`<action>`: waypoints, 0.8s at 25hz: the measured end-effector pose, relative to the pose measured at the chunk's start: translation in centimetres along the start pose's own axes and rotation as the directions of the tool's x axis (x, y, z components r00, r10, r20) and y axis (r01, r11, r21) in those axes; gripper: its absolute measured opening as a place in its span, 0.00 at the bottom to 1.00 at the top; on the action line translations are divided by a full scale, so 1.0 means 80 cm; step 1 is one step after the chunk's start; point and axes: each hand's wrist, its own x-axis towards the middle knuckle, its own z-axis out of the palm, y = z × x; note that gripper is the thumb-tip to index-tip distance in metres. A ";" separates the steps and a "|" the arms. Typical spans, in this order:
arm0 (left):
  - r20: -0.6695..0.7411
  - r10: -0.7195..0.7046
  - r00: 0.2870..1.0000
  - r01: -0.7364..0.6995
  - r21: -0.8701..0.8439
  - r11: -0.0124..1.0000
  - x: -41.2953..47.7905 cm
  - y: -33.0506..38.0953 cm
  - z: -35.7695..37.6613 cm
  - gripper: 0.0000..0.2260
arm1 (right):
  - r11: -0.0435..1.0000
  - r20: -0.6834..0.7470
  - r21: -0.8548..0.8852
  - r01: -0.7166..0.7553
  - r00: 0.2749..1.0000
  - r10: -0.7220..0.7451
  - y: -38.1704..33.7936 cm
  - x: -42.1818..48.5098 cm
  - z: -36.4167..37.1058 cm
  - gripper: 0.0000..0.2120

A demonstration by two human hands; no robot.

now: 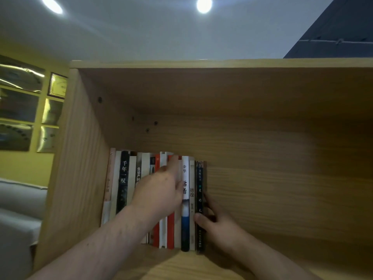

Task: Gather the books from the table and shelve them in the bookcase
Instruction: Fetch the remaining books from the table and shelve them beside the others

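Several books (pixel 124 178) stand upright in a row at the left end of a wooden bookcase (pixel 262 158) compartment. The rightmost is a thin black book (pixel 199 184) with light lettering on its spine. My right hand (pixel 218 225) grips this black book low down, thumb on the spine and fingers behind its right cover. My left hand (pixel 161 190) lies flat against the spines of the red and white books in the middle of the row, fingers pointing up. A white and blue book (pixel 185 219) stands between the two hands.
The compartment's right half holds nothing but bare shelf board (pixel 292 249). Framed plaques (pixel 57 84) hang on the yellow wall to the left. A grey sofa (pixel 18 209) sits at the lower left. Two ceiling lights shine above.
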 end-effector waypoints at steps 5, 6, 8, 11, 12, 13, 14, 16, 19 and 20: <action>0.073 0.046 0.996 -0.052 0.085 0.995 0.018 -0.005 -0.010 0.30 | 0.970 0.005 -0.232 0.078 0.997 -0.079 0.006 0.003 0.016 0.43; 0.086 0.038 0.996 -0.047 0.099 0.994 0.019 -0.004 -0.011 0.27 | 0.960 -0.003 -0.267 0.081 0.996 -0.085 0.006 0.004 0.018 0.47; 0.107 0.025 0.994 -0.036 0.104 0.994 0.020 -0.005 -0.015 0.22 | 0.950 -0.022 -0.299 0.087 0.995 -0.098 0.009 0.007 0.021 0.52; 0.119 -0.022 0.993 0.020 0.017 1.000 0.022 -0.005 -0.019 0.24 | 0.948 -0.027 -0.302 0.100 0.993 -0.113 0.008 0.007 0.023 0.54; 0.105 -0.028 0.994 0.030 -0.019 0.999 0.022 -0.003 -0.019 0.25 | 0.945 -0.032 -0.311 0.103 0.992 -0.119 0.010 0.008 0.023 0.55; 0.086 -0.029 0.996 0.033 -0.052 0.998 0.020 -0.001 -0.018 0.25 | 0.944 -0.033 -0.312 0.110 0.991 -0.127 0.012 0.010 0.022 0.56; 0.066 -0.024 0.998 0.029 -0.078 0.997 0.019 0.001 -0.015 0.23 | 0.942 -0.029 -0.310 0.124 0.990 -0.140 0.013 0.010 0.022 0.56; 0.032 -0.011 0.999 0.014 -0.122 0.992 0.016 0.006 -0.013 0.18 | 0.942 -0.025 -0.304 0.139 0.988 -0.154 0.015 0.011 0.022 0.55; -0.039 -0.051 0.998 0.043 -0.187 0.981 0.011 0.010 -0.019 0.19 | 0.942 -0.015 -0.295 0.159 0.985 -0.171 0.018 0.014 0.018 0.54; -0.088 -0.083 0.993 0.060 -0.236 0.970 0.006 0.010 -0.022 0.21 | 0.942 -0.007 -0.292 0.166 0.985 -0.175 0.019 0.013 0.017 0.53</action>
